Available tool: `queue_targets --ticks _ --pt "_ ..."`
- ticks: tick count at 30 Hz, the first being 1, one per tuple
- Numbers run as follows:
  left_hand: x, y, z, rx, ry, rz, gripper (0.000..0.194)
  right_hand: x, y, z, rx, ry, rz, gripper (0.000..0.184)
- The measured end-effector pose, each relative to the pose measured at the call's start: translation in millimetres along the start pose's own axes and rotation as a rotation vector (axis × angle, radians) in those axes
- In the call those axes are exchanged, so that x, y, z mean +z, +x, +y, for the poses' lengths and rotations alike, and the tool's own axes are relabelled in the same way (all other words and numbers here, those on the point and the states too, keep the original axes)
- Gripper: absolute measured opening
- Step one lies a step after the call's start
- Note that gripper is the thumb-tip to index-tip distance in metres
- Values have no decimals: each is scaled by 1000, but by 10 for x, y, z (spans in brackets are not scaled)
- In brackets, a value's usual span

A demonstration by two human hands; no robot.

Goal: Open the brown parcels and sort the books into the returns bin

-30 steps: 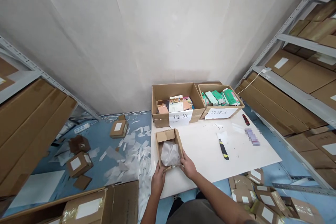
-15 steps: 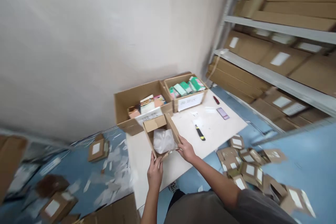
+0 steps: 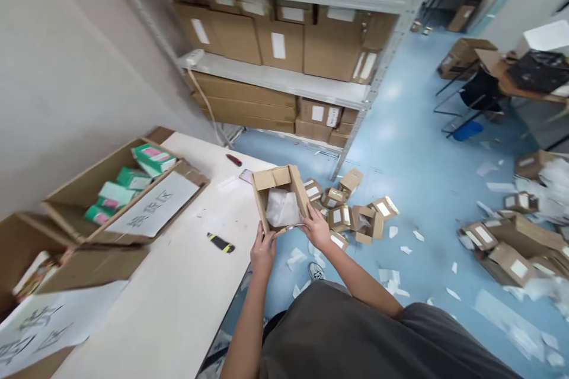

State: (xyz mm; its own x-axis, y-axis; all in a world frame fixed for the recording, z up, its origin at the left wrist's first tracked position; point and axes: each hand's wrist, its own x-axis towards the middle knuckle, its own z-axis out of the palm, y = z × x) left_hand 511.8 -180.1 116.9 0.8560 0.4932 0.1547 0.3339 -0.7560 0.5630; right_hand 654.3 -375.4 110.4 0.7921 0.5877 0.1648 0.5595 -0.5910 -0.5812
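Observation:
An opened cardboard box (image 3: 301, 188) is held up between my two hands, past the right edge of the white table. White translucent plastic wrapping (image 3: 281, 207) lies inside it; what is under the plastic cannot be made out. My left hand (image 3: 262, 251) grips the near left corner of the box. On the near right side, my right hand (image 3: 317, 228) is closed around the wall. A black and yellow box cutter (image 3: 221, 243) lies on the table (image 3: 186, 284) to the left. Behind the box, a phone (image 3: 246, 175) is partly hidden.
A carton of green boxes (image 3: 153, 204) and another labelled carton (image 3: 57, 314) stand at left on the table. A small red item (image 3: 233, 160) lies farther back. Metal shelving (image 3: 284, 83) holds cartons. Small opened boxes (image 3: 341, 218) and paper scraps litter the blue floor (image 3: 400, 154).
My view has swung right, and my body has turned from the table toward the shelving and floor. The box, still in both hands, has moved from over the table to beyond its edge.

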Motion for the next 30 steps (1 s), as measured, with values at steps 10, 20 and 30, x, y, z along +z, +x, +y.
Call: queue_targets --ticks 10,20,30 --pt "1276 759 1469 287 47 -235 59 -942 -395 1701 421 -133 11 48" --pt "818 366 901 134 241 -144 62 -753 112 1802 132 -48 150 51" --pt "-284 -479 232 -170 337 64 57 -52 652 106 -388 40 -98 54"
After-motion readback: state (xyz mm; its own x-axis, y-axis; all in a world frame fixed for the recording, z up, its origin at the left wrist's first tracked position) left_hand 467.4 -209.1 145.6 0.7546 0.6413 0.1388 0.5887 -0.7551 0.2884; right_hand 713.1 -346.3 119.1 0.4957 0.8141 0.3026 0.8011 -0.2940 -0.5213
